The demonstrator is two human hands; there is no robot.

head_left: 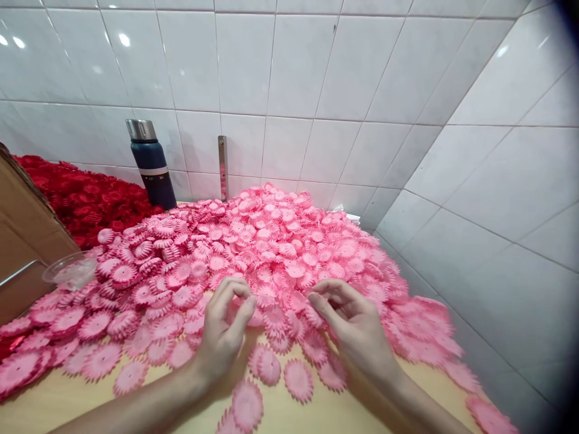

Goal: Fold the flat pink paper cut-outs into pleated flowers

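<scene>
We are holding our left hand (230, 319) and right hand (350, 319) loosely curled at the near side of the pink discs (284, 241) heaped on the table (298, 422) — whether either is pinching anything, we cannot tell. With the discs lying loose and sloping, a careless brush could be setting off a slide. The blue bottle (154, 163) is standing capped, the cardboard box (31, 235) is hiding its inside, and the clear dish (53, 272) seems to be holding something pale.

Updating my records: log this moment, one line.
left hand: curled | right hand: curled | holding: unclear | pink discs: heaped on table
</scene>
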